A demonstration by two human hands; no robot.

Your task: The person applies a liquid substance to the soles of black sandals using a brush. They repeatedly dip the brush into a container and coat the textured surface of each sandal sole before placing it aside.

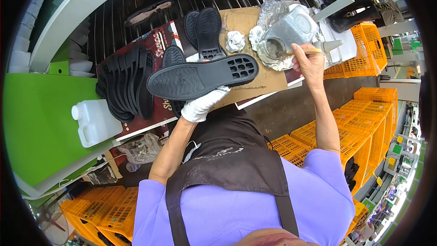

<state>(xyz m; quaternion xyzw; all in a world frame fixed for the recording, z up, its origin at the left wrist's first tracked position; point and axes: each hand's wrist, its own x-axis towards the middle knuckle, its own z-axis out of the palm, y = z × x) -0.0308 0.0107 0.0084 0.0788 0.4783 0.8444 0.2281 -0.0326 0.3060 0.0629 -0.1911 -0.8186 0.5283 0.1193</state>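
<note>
My left hand (203,105), in a white glove, is closed on a black shoe sole (186,81). The sole lies level, its patterned tread facing up and its open-grid heel pointing right. My bare right hand (310,64) pinches a thin wooden-handled brush (291,53). The brush's far end reaches into the mouth of a greyish container (291,32) crusted with white residue; its bristles are hard to make out. Beyond the held sole, another black sole (208,29) lies on the table, partly covering one more.
Several black soles (129,82) stand stacked at the left, beside a white plastic jug (96,120). Cardboard (268,82) and crumpled white tissue (235,41) lie on the table. Black shoes (150,11) sit on a rack behind. Orange crates (355,123) stand at the right.
</note>
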